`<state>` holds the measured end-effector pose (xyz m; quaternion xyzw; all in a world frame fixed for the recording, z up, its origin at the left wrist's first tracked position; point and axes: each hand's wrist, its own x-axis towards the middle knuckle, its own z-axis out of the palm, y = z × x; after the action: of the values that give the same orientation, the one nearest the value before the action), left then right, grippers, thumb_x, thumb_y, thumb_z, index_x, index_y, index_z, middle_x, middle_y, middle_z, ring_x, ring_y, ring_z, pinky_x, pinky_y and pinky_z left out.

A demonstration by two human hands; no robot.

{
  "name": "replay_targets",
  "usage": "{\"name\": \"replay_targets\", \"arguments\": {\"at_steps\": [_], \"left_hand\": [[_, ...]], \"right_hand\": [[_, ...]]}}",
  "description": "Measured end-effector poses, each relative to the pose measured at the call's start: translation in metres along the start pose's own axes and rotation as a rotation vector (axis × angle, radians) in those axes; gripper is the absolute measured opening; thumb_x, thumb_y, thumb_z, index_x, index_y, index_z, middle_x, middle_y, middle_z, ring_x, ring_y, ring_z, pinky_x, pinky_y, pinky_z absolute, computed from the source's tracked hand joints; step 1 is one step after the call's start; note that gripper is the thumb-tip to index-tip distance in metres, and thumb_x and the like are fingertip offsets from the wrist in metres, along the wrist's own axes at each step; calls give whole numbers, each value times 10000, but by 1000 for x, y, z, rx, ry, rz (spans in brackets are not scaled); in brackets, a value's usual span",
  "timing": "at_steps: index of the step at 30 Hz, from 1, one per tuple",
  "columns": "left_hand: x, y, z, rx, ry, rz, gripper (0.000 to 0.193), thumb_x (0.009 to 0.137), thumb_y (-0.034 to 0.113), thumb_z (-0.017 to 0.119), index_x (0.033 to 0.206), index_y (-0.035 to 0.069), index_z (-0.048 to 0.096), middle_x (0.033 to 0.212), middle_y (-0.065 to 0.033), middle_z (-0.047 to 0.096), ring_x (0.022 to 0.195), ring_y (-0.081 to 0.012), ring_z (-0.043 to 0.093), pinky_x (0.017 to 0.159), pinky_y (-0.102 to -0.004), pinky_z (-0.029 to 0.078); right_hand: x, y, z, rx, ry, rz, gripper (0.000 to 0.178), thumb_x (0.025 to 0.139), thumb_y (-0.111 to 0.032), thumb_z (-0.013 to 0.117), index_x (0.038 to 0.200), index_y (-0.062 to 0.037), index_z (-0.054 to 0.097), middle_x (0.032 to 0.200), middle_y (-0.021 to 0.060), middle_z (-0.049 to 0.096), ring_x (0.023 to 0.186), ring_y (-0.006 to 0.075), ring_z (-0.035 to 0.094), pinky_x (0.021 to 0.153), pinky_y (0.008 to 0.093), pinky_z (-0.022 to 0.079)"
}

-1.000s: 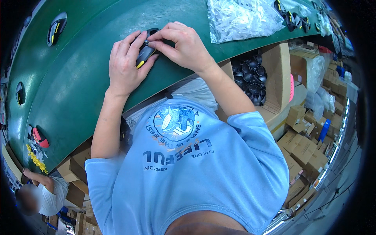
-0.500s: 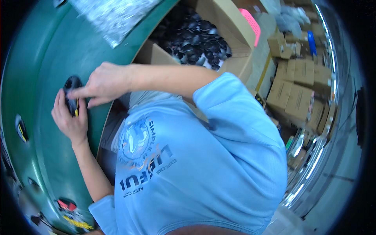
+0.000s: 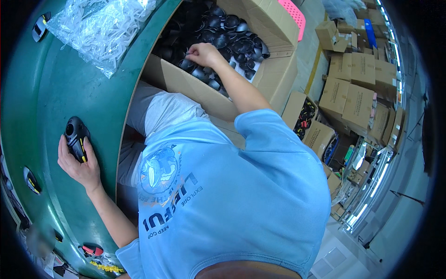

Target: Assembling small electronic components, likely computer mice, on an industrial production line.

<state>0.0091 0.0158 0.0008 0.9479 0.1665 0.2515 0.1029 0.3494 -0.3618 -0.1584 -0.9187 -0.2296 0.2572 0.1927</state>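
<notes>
On the green table [image 3: 55, 100], my left hand [image 3: 85, 169] is closed around a black, mouse-shaped plastic housing [image 3: 75, 132]. The housing has a round dark recess at its far end and yellow strips along its side. My right hand [image 3: 204, 54] reaches into a cardboard box [image 3: 186, 83] of loose curved black plastic pieces [image 3: 232, 39]. Its thumb and fingers are pinched at the pile, by a small dark piece [image 3: 187, 64]. Whether that piece is firmly held is hard to see.
A clear bag of whitish parts [image 3: 100, 35] lies at the table's far end. Similar housings sit along the left, including a grey-black one [image 3: 31, 180] and a red-black one [image 3: 92, 249] near yellow bits [image 3: 107, 267]. Stacked cartons [image 3: 353, 100] stand at the right, beyond a pink perforated item [image 3: 293, 17].
My right hand has left the housing and swung right into the box of black pieces. My left hand stays on the housing. The whole view has shifted somewhat.
</notes>
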Motion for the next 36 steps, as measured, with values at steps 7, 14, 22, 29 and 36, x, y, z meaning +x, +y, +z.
{"name": "replay_targets", "arguments": {"at_steps": [7,14,22,29,36], "left_hand": [[2,-3,-4,4,7,-8,584,955,214,840,1457,7,626,1388,-171,684,1211,-356,642,1052,-456,481],[-5,6,-14,-219,-43,-177,661,893,154,896,1465,-9,607,1316,-187,642,1197,-320,643,1071,-408,502],[-12,9,-2,-244,104,-184,722,794,206,962,1414,40,630,1364,-131,711,1142,-322,672,1023,-436,536],[-5,1,-13,-237,11,-85,742,764,227,932,1427,76,634,1370,-98,723,1122,-318,663,1001,-431,518],[-7,6,-12,-363,-26,-140,803,755,216,937,1470,84,596,1333,-84,729,1151,-330,660,1026,-438,513]], "right_hand": [[-25,-5,-35,405,294,77,344,906,-323,847,1121,-56,820,956,103,818,862,193,773,809,366,610],[-49,-198,-63,834,547,-732,199,899,-2,837,1091,-38,797,1029,74,816,861,134,777,717,264,620],[-11,-332,-1,422,388,-1409,185,833,-26,816,996,-112,794,1149,69,812,934,244,783,769,340,645],[-14,-329,-19,225,-96,-1407,338,836,-211,882,1133,-98,767,1250,81,749,1086,305,692,937,408,579],[-10,-339,-16,208,-167,-1327,483,815,-321,918,1215,-96,769,1150,71,779,1044,290,690,919,399,567]]}}
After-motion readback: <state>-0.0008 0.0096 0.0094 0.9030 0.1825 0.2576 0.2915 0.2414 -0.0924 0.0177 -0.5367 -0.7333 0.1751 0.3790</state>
